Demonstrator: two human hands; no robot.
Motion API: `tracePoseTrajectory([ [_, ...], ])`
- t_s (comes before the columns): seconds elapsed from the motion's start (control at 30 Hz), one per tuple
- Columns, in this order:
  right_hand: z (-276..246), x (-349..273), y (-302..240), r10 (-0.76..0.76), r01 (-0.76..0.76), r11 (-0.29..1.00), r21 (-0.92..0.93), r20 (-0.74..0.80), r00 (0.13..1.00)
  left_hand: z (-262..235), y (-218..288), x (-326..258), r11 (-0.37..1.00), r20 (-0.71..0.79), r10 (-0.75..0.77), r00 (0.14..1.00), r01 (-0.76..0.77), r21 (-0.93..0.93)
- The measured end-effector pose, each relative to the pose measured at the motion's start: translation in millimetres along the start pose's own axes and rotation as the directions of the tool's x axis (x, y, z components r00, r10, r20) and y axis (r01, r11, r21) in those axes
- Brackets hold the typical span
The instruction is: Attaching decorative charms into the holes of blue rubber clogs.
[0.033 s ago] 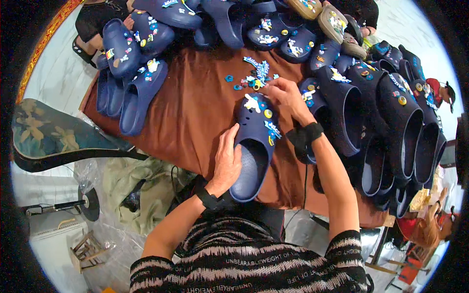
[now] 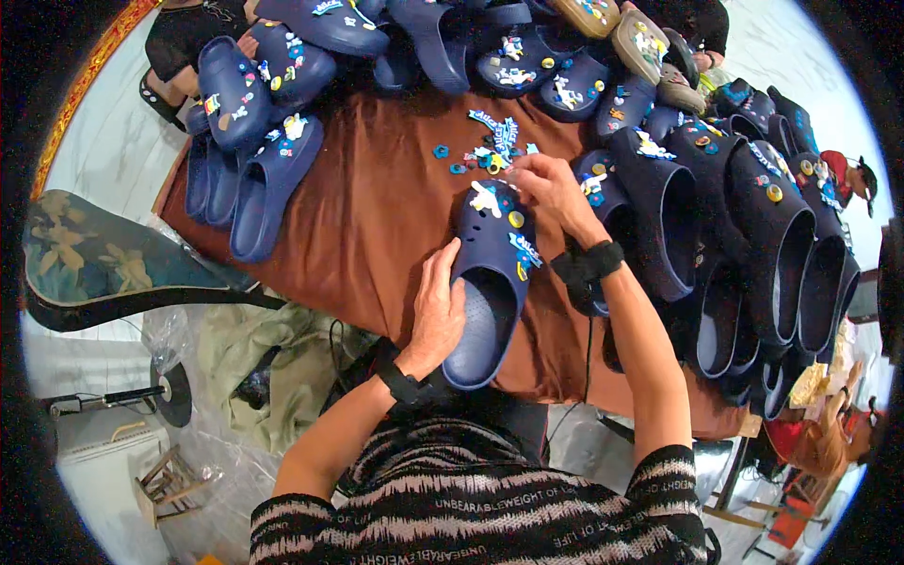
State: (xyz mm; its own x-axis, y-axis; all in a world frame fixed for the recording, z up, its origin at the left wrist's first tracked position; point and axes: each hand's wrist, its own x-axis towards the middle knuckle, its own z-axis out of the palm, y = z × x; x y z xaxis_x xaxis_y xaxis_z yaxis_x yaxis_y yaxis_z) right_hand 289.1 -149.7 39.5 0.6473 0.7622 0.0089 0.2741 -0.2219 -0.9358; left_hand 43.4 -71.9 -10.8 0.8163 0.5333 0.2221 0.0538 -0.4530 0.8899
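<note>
A dark blue shoe (image 2: 492,259) sits in the middle, near the person, on the brown cloth (image 2: 367,207). Its round toe points away and its open heel end points back toward the person. The left hand (image 2: 438,306) holds the shoe from its left side, with the fingers lying along the edge, so the shoe is just to the right of that hand. The right hand (image 2: 556,198) is at the right side of the toe, so most of the shoe lies to the left of it and closer to the person. Its fingertips are bunched close together, but I cannot tell if a small piece is between them. The shoe has a white bunny (image 2: 486,196) on its toe and a yellow round button (image 2: 517,219) lower down. Just past the toe is a little pile of bright charms (image 2: 494,155). More blue shoes stand in a bunch on the right (image 2: 673,217), and others stand on the left (image 2: 273,188).
</note>
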Motion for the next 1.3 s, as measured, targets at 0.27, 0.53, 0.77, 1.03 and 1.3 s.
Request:
tracePoseTrajectory([
  [0.27,18,-16,-25,-0.056,0.131,0.944,-0.303,0.242,0.969,0,-2,0,1.0,0.003,0.016,1.0,-0.016,-0.003],
  [0.53,19,-8,-24,-0.063,0.218,0.836,-0.504,0.305,0.95,2,-4,0,0.999,-0.009,0.049,0.999,-0.049,0.015],
  [0.77,34,-11,-34,-0.14,0.276,0.686,-0.674,0.25,0.958,2,-4,0,1.0,-0.013,0.021,1.0,-0.021,0.014],
  [1.03,34,4,-33,-0.02,0.22,0.641,-0.735,0.271,0.962,2,-3,0,1.0,0.011,0.006,1.0,-0.005,-0.014],
  [1.3,40,23,-47,0.164,0.266,0.403,-0.876,0.355,0.92,3,-6,0,0.999,-0.009,0.042,0.999,-0.041,0.014],
])
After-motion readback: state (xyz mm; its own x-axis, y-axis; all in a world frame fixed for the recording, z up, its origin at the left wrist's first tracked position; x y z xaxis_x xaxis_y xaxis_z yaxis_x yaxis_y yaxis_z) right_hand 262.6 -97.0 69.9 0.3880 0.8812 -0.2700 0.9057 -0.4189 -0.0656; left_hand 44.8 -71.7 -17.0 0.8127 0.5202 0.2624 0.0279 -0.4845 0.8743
